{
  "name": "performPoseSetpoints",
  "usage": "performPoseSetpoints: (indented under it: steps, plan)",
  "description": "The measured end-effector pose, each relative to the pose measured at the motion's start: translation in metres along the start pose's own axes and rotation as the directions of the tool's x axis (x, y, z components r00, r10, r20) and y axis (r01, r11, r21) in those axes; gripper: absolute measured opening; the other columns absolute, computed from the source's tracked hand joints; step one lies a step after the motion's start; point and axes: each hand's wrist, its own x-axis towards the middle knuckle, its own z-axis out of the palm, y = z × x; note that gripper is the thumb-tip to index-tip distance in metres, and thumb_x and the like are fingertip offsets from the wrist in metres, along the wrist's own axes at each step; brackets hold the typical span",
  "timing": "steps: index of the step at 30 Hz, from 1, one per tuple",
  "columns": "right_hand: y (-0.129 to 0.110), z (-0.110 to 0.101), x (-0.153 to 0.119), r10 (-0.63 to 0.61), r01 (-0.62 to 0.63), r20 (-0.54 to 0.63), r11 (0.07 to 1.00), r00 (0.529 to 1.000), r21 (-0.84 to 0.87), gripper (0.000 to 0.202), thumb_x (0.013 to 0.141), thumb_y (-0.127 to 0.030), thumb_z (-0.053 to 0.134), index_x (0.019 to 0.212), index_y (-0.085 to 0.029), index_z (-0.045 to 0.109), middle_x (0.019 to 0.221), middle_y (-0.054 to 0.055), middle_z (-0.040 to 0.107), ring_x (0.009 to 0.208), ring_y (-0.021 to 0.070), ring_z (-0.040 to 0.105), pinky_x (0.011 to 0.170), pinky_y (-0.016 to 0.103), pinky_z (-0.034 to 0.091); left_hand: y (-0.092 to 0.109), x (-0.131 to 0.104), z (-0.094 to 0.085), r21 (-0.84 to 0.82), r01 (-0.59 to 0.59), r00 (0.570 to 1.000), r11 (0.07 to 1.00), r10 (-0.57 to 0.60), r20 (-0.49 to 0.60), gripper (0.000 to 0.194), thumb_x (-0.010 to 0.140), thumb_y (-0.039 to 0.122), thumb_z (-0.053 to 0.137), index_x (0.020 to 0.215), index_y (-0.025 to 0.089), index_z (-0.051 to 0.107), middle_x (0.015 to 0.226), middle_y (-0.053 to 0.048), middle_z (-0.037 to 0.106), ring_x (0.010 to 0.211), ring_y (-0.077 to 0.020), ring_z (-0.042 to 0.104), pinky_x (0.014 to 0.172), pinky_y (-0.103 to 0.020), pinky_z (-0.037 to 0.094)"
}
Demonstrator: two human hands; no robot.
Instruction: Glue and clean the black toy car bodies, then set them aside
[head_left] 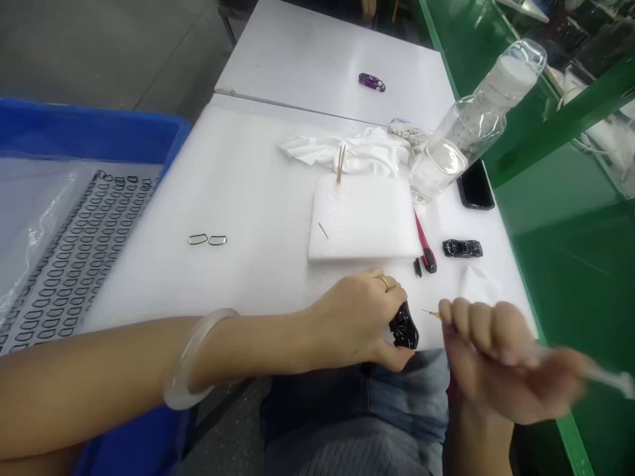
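My left hand (350,320), with a ring on one finger, is closed around a small glossy black toy car (405,328) at the table's front edge. Just to the right, my right hand (496,357) is wrapped round a syringe, partly smeared by motion. Its thin needle with an orange hub (436,315) points left toward the car, apart from it. The clear plunger end (615,380) sticks out on the far side of the fist; the barrel is mostly hidden in the fingers. A small black piece (417,268) lies beyond the car.
A white foam block (367,218) holds upright toothpicks (340,165). Near it are a red utility knife (424,244), another black car (462,248), a phone (476,185), a clear bottle (461,125) and white cloth (367,149). Two black-rimmed pieces (207,240) lie left, beside a blue bin (173,125).
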Motion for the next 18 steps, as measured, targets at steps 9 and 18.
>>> performPoseSetpoints:
  steps: [9, 18]
  plan:
    - [0.001, 0.003, 0.01, 0.081, -0.121, 0.124, 0.925, 0.989, 0.36, 0.065, 0.084, -0.075, 0.056, 0.058, -0.022, 0.031, 0.05, -0.006, 0.019, 0.046, 0.0103, 0.017, 0.05, 0.033, 0.024, 0.001, 0.001, -0.003, -0.051, 0.012, 1.0, 0.999, -0.013, -0.018, 0.039, 0.071, 0.047, 0.081, 0.079, 0.011, 0.066, 0.088, -0.01, 0.071, 0.086, -0.0287, 0.067, 0.076, -0.038, 0.057]
    - [0.002, 0.006, 0.001, -0.079, 0.077, -0.062, 0.996, 0.995, -0.04, 0.058, 0.087, -0.075, 0.051, 0.065, -0.023, 0.041, 0.052, -0.007, 0.023, 0.044, 0.01, 0.017, 0.048, 0.032, 0.023, 0.001, 0.0, -0.003, -0.011, 0.011, 0.999, 1.0, -0.011, -0.032, 0.041, 0.075, 0.052, 0.078, 0.077, 0.014, 0.063, 0.073, -0.006, 0.065, 0.074, -0.0242, 0.064, 0.069, -0.035, 0.054]
